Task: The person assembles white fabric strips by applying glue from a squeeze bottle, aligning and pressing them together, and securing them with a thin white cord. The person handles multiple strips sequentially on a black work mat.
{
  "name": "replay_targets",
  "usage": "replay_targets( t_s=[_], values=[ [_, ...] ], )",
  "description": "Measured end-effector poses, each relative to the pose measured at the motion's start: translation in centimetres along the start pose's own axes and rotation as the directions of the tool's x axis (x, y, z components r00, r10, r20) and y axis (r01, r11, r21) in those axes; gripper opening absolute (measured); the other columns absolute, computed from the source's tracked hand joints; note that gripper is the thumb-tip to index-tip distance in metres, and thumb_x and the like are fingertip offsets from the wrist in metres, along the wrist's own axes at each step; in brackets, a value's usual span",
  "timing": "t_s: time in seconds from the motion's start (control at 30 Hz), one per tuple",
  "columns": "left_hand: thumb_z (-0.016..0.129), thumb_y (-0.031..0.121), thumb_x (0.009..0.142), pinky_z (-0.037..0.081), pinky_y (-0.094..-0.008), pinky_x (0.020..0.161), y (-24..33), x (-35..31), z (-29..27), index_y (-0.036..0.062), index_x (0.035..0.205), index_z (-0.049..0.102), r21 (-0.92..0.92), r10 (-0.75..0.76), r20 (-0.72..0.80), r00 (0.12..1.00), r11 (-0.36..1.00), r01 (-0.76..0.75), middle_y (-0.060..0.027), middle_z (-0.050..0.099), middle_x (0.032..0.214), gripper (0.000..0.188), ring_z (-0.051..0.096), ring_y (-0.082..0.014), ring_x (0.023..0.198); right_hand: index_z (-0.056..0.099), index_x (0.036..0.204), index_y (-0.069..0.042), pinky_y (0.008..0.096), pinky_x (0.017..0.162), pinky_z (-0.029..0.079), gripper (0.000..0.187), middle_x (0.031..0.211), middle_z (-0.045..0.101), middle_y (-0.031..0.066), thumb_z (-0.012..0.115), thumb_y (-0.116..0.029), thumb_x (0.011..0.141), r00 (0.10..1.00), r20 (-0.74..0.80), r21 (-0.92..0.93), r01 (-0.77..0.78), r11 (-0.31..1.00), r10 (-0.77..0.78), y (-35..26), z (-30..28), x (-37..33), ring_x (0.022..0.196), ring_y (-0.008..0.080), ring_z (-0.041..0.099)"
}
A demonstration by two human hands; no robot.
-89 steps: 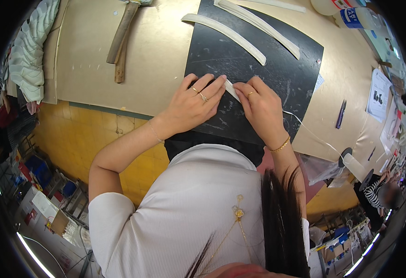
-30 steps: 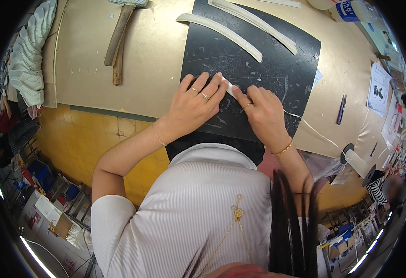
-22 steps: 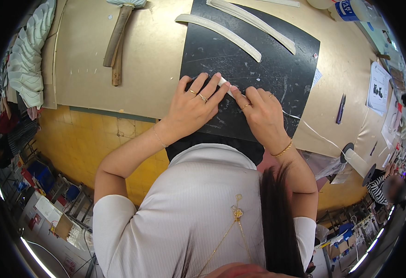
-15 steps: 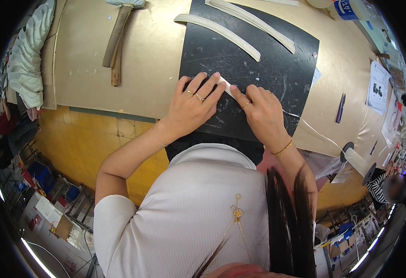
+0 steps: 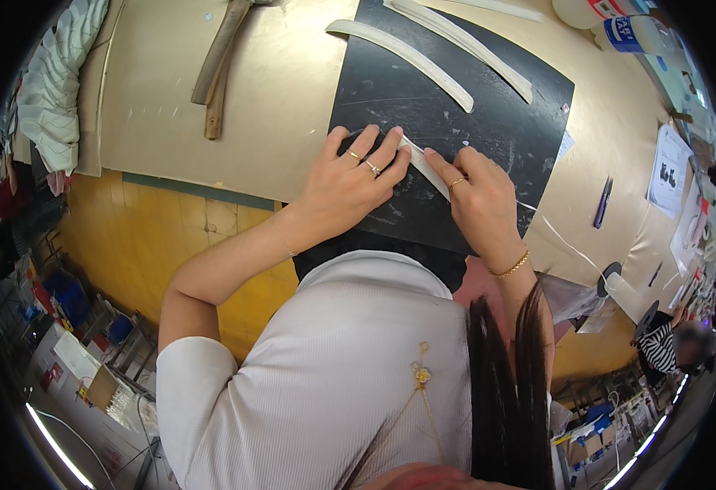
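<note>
A narrow off-white strip (image 5: pixel 430 170) lies slantwise on the black mat (image 5: pixel 374 90) close in front of me. My left hand (image 5: pixel 354 184) has its thumb and forefinger closed on the strip's far end, with the other fingers bent onto the mat. Farther down the strip, my right hand (image 5: pixel 484 196) pinches it with thumb and curled fingers, which hide part of its edge. From beside the right hand a thin white cord (image 5: pixel 566 233) runs out to a spool (image 5: pixel 623 290) at the table's right edge. Two curved off-white strips (image 5: pixel 407 61) (image 5: pixel 464 49) lie farther back on the mat.
To the left lies a wooden-handled hammer (image 5: pixel 221 73) on the tan tabletop (image 5: pixel 154 122). Stacked pale curved pieces (image 5: pixel 52 90) stand at the far left. On the right are a dark slim tool (image 5: pixel 603 202), printed sheets (image 5: pixel 668 167) and bottles (image 5: pixel 631 34).
The view has shifted, so mat and hands appear farther right. More of the held strip now shows below my right thumb. Both hands stay on it.
</note>
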State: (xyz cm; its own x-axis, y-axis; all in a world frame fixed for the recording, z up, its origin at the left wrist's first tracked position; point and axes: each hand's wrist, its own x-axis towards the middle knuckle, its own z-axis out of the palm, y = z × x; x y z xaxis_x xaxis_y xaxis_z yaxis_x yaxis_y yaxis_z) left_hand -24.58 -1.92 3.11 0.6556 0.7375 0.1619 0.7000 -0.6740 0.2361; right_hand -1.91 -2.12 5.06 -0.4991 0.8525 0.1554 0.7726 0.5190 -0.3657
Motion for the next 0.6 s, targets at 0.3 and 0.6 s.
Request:
replay_targets(
  t_s=[0.3,0.6],
  values=[
    [0.078,0.019,0.077,0.04,-0.0463,0.097,0.2,-0.24,0.49,0.0122,0.126,0.064,0.014,-0.019,-0.006,1.0,1.0,0.02,-0.0083,0.057,0.137,0.052,0.054,-0.0267,0.122,0.074,0.116,-0.01,0.0312,0.062,0.045,0.036,0.08,0.047,0.0015,0.067,-0.01,0.081,0.999,-0.002,-0.06,0.041,0.997,-0.041,-0.06,0.5,-0.45,0.07,0.0156,0.054],
    [0.078,0.019,0.078,0.04,-0.047,0.098,-0.03,-0.25,0.35,0.0132,0.127,0.065,0.012,-0.007,-0.003,1.0,1.0,0.007,-0.0081,0.058,0.137,0.05,0.054,-0.0263,0.122,0.072,0.118,-0.008,0.0306,0.063,0.045,0.037,0.082,0.048,0.0015,0.066,-0.011,0.082,0.997,0.01,-0.093,0.075,0.993,-0.074,0.09,0.8,-0.59,0.071,0.0152,0.053]
  ],
)
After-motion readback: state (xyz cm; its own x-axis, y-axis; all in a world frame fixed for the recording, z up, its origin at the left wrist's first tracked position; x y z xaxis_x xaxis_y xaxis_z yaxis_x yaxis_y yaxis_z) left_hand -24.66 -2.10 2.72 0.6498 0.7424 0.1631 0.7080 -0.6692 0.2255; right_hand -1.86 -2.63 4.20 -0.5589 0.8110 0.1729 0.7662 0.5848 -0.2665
